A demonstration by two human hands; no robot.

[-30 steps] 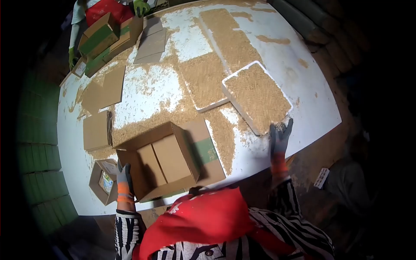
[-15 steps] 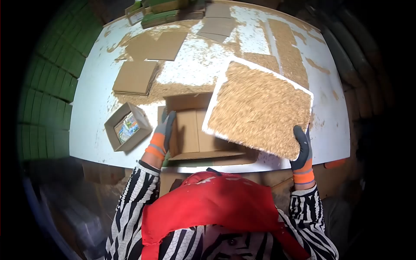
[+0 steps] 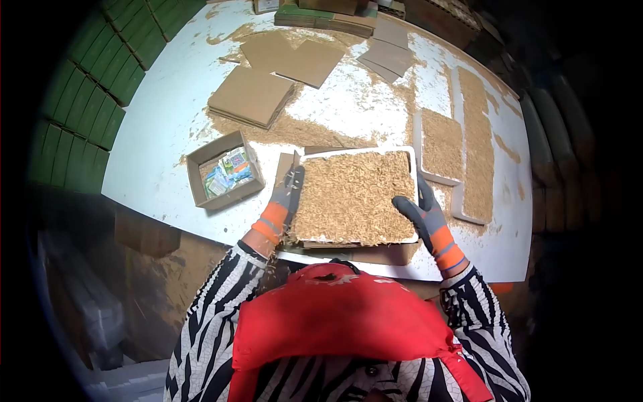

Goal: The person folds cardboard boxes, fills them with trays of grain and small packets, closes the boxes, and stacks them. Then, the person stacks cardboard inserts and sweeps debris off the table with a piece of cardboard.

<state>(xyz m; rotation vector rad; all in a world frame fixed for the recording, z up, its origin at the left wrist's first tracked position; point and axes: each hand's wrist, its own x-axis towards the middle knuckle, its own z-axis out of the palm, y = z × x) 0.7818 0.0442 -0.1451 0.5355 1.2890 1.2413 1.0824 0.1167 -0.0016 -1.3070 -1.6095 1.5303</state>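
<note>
- I have the white tray (image 3: 375, 151) in front of me, over or in the brown cardboard (image 3: 388, 254) that shows past its near edge; I cannot tell whether it rests there or hangs
- My right hand (image 3: 424, 211) grips the tray's right end, thumb over the brown flakes (image 3: 355, 197), other fingers along the outer side
- My left hand (image 3: 289, 193) lies along the tray's left edge; whether its fingers close on anything, I cannot tell
- To do this well, I should hold both ends level, since the flakes look loose and specks scatter by the tray's near left corner
- I would press lightly with my thumb, which could dent the filling, and mind a pinch at my left fingers
- Left of the tray, on the desk (image 3: 161, 134), a small box (image 3: 195, 184) holds colourful packets (image 3: 230, 173), their print too small to read
- On the tray's near side, the pale marks on my red apron (image 3: 335, 311) spell nothing I can make out
</note>
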